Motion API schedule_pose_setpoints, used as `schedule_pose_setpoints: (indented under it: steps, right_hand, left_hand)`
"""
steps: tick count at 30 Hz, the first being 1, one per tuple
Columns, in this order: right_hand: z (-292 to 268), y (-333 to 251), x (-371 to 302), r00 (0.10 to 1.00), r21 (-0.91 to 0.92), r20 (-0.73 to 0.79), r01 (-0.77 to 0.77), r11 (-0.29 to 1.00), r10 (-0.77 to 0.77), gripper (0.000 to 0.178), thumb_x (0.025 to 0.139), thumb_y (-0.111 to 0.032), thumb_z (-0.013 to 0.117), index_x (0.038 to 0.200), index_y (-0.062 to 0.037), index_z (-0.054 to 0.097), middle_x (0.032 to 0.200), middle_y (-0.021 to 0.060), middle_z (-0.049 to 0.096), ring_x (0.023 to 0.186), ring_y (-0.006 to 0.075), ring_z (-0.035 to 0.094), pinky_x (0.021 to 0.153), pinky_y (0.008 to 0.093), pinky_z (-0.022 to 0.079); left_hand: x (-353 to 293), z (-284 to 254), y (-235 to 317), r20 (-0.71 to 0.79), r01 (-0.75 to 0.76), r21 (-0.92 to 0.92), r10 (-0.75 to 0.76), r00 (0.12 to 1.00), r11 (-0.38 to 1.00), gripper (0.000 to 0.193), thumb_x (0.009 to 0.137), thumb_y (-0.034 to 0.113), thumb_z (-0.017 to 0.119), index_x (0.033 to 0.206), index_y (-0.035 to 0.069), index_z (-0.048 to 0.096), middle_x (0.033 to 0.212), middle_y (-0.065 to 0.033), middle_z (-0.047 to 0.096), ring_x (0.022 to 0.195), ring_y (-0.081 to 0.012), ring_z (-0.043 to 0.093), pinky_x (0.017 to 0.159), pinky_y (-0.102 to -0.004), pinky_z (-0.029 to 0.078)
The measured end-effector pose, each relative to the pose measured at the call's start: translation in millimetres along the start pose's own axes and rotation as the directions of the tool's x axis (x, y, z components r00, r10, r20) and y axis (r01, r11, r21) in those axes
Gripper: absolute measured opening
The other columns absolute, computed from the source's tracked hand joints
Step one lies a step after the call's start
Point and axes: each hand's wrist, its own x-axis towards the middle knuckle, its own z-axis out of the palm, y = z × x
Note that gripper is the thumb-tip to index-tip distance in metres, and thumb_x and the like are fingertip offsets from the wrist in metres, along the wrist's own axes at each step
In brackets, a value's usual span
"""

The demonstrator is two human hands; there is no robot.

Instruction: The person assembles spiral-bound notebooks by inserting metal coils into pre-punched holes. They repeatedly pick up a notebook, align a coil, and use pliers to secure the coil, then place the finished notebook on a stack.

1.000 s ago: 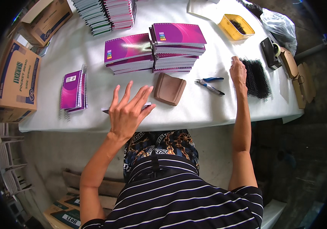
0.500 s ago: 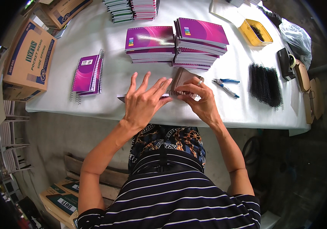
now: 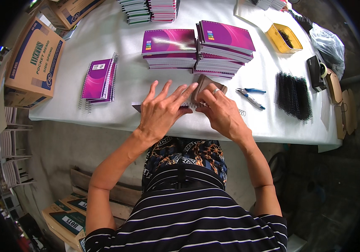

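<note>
A notebook (image 3: 136,107) lies flat near the table's front edge, mostly hidden under my left hand (image 3: 159,110). That hand has its fingers stretched and spread, with the thumb by the notebook's right end. My right hand (image 3: 222,110) pinches a dark spiral wire coil (image 3: 194,105) between thumb and fingers. One end of the coil reaches toward the left thumb, and loose loops show to the right of the right hand. Just behind the right fingers sits a brown block (image 3: 200,84), partly covered by them.
Stacked purple notebooks (image 3: 169,42) stand behind my hands. Two coiled notebooks (image 3: 96,82) lie left. Blue-handled pliers (image 3: 252,98), a pile of black coils (image 3: 293,96), a yellow tub (image 3: 284,38) and a tape dispenser (image 3: 316,71) are right. A cardboard box (image 3: 35,63) stands far left.
My right hand has shifted slightly right, and more of the coil shows between the hands and beyond the right hand. The left hand stays spread over the notebook.
</note>
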Motion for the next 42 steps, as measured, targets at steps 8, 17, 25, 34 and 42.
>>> schedule_pose_setpoints:
  steps: [8,17,25,34,42]
  right_hand:
    - [-11,39,4,0.992,-0.007,0.117,-0.039,0.999,0.039,0.034,0.083,-0.031,0.072,0.105,-0.0059,0.063,0.106,0.0145,0.063,0.101,0.033,0.059,0.085,0.0447,0.047]
    - [-37,61,24,0.896,0.607,0.439,-0.244,0.756,-0.064,0.056,0.08,-0.042,0.068,0.119,-0.0022,0.067,0.122,0.0188,0.064,0.112,0.0339,0.062,0.101,0.0429,0.045]
    - [-12,74,50,0.886,0.847,0.335,-0.135,0.514,-0.32,0.054,0.084,-0.048,0.061,0.114,-0.0039,0.071,0.106,0.0173,0.071,0.095,0.0268,0.066,0.087,0.0403,0.05]
    - [-3,83,55,0.868,0.726,0.438,-0.187,0.662,-0.235,0.056,0.082,-0.046,0.062,0.115,-0.0022,0.07,0.109,0.0168,0.069,0.1,0.0295,0.065,0.092,0.041,0.048]
    - [-3,67,67,0.804,0.457,0.592,-0.284,0.843,-0.05,0.062,0.079,-0.049,0.063,0.112,0.0031,0.07,0.107,0.0207,0.07,0.099,0.0327,0.066,0.092,0.0437,0.05]
  left_hand:
    - [-3,-8,-6,0.278,-0.004,-0.041,0.015,0.96,0.999,0.063,0.079,0.048,0.067,0.138,0.031,0.053,0.123,0.0013,0.066,0.111,-0.0307,0.064,0.094,-0.0416,0.052]
    - [-8,-22,-30,0.165,-0.05,0.079,0.036,0.986,0.996,0.083,0.076,0.047,0.07,0.149,0.026,0.037,0.117,-0.006,0.067,0.103,-0.0296,0.065,0.092,-0.0433,0.052]
    - [1,-21,-44,0.316,0.059,0.006,-0.058,0.947,0.998,0.085,0.077,0.053,0.068,0.149,0.023,0.036,0.097,-0.0114,0.067,0.084,-0.0314,0.064,0.069,-0.0447,0.053]
    - [17,-28,-51,0.476,0.121,-0.065,-0.076,0.876,0.99,0.077,0.079,0.05,0.071,0.14,0.009,0.048,0.081,-0.0155,0.069,0.076,-0.0325,0.068,0.065,-0.0427,0.053]
    - [18,-28,-62,0.528,0.122,-0.158,-0.021,0.849,0.98,0.08,0.077,0.056,0.068,0.142,0.014,0.047,0.095,-0.0118,0.07,0.083,-0.0348,0.067,0.071,-0.0445,0.053]
